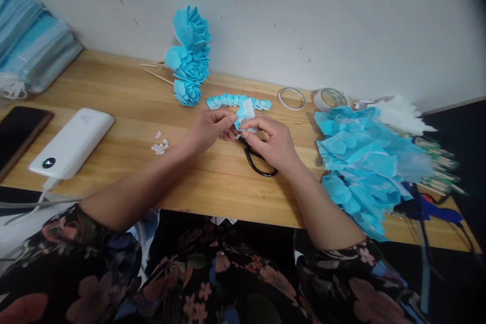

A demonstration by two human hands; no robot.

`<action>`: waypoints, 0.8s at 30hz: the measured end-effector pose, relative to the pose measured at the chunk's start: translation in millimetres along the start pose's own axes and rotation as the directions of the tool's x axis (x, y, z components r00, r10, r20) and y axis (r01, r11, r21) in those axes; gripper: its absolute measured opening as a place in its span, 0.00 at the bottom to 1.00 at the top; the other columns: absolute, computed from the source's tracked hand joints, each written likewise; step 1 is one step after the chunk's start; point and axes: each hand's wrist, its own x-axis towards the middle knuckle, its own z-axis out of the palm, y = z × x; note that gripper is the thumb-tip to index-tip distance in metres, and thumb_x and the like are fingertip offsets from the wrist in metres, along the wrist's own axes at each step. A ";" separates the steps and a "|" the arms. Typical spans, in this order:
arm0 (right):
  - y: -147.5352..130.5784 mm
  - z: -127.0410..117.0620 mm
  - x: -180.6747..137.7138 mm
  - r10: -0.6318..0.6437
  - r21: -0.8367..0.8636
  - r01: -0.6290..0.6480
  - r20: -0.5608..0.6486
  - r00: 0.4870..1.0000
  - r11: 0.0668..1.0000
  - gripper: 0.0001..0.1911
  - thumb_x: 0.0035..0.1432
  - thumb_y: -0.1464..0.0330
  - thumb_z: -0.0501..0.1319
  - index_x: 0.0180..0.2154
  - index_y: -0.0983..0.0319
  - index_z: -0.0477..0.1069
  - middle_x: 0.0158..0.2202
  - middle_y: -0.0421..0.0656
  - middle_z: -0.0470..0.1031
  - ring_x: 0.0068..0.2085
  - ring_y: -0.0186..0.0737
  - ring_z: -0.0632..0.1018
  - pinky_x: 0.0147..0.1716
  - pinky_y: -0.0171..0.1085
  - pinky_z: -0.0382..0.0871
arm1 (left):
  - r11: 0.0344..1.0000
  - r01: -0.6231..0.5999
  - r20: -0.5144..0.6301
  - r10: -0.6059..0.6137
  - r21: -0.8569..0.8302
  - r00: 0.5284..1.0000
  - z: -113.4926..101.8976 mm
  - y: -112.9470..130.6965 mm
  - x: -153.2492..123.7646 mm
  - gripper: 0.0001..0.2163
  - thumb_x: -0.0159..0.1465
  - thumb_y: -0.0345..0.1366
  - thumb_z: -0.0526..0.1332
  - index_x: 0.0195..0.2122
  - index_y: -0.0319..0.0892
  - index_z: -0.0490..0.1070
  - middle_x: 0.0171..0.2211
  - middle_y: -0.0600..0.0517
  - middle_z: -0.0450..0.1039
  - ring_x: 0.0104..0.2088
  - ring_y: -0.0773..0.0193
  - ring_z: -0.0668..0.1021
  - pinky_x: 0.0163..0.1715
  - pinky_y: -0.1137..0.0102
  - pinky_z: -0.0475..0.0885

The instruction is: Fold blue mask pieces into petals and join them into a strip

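Between my two hands is a small blue and white piece of mask fabric [246,110], pinched from both sides. My left hand [212,126] grips its left edge with thumb and finger. On the lower right, my right hand [271,139] pinches the same piece. Just behind it lies a row of folded blue petals [228,100]. A pair of black-handled scissors [261,166] rests under my hands, its blades mostly hidden. Small white paper bits [160,147] are scattered left of my left hand.
Blue fabric flowers [190,61] on sticks lie at the back. Two tape rolls, one thin [291,98] and one thicker [330,98], sit right of the petals. Blue fabric sheets [360,157] pile up at right. A power bank [72,142], phone [23,134] and packed masks [34,40] occupy the left.
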 end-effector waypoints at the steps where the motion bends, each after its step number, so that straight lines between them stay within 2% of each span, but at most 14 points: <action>1: 0.0 0.5 -0.1 0.019 0.003 -0.019 -0.008 1.000 1.000 0.03 0.62 0.66 0.66 0.35 0.54 0.79 0.39 0.39 0.85 0.41 0.43 0.82 0.47 0.45 0.77 | 0.999 -0.021 0.002 0.021 0.034 1.000 0.1 0.3 -0.4 0.13 0.70 0.39 0.69 0.30 0.38 0.77 0.25 0.51 0.80 0.25 0.71 0.79 0.30 0.76 0.75; 5: 2.0 3.0 0.3 0.139 0.076 -0.135 -0.056 0.989 0.988 0.03 0.61 0.65 0.67 0.34 0.56 0.77 0.36 0.38 0.83 0.36 0.38 0.79 0.40 0.41 0.75 | 0.981 -0.122 -0.018 0.126 0.150 0.992 1.6 1.9 -2.4 0.13 0.70 0.38 0.68 0.29 0.39 0.76 0.25 0.51 0.80 0.24 0.72 0.77 0.29 0.77 0.74; 9: 8.5 5.9 1.2 0.251 0.178 -0.236 -0.067 0.966 0.955 0.06 0.59 0.63 0.69 0.33 0.57 0.75 0.28 0.35 0.75 0.28 0.33 0.71 0.31 0.37 0.67 | 0.965 -0.167 -0.027 0.176 0.203 0.984 2.6 1.1 -3.1 0.14 0.71 0.40 0.66 0.29 0.40 0.74 0.25 0.50 0.80 0.24 0.71 0.76 0.28 0.76 0.73; 12: 13.0 8.2 1.2 0.273 0.242 -0.247 -0.081 0.959 0.938 0.07 0.58 0.62 0.69 0.32 0.57 0.74 0.27 0.34 0.72 0.28 0.32 0.69 0.30 0.37 0.65 | 0.959 -0.181 -0.016 0.188 0.216 0.982 2.5 -0.3 -2.7 0.15 0.71 0.41 0.66 0.28 0.40 0.74 0.25 0.51 0.80 0.23 0.71 0.76 0.27 0.76 0.72; 17: 14.2 10.1 0.1 0.315 0.275 -0.275 -0.114 0.942 0.921 0.08 0.57 0.63 0.69 0.32 0.57 0.72 0.27 0.35 0.73 0.29 0.33 0.72 0.31 0.38 0.65 | 0.956 -0.188 0.004 0.192 0.225 0.981 2.4 0.3 -3.7 0.15 0.70 0.42 0.65 0.28 0.39 0.74 0.25 0.50 0.80 0.24 0.71 0.77 0.28 0.76 0.73; 20: 13.4 10.7 0.9 0.332 0.307 -0.287 -0.104 0.938 0.907 0.07 0.58 0.65 0.68 0.35 0.57 0.71 0.27 0.34 0.71 0.29 0.33 0.72 0.31 0.37 0.66 | 0.952 -0.185 0.016 0.187 0.245 0.982 2.2 0.7 -4.6 0.16 0.70 0.43 0.65 0.28 0.39 0.75 0.26 0.50 0.81 0.24 0.70 0.77 0.28 0.76 0.74; 24: 12.2 12.1 2.9 0.323 0.385 -0.265 -0.094 0.942 0.884 0.11 0.56 0.69 0.68 0.40 0.55 0.69 0.27 0.32 0.71 0.27 0.33 0.71 0.30 0.36 0.66 | 0.949 -0.191 0.013 0.194 0.252 0.981 2.1 -0.4 -4.5 0.15 0.71 0.42 0.65 0.29 0.39 0.75 0.26 0.50 0.81 0.24 0.71 0.77 0.28 0.77 0.74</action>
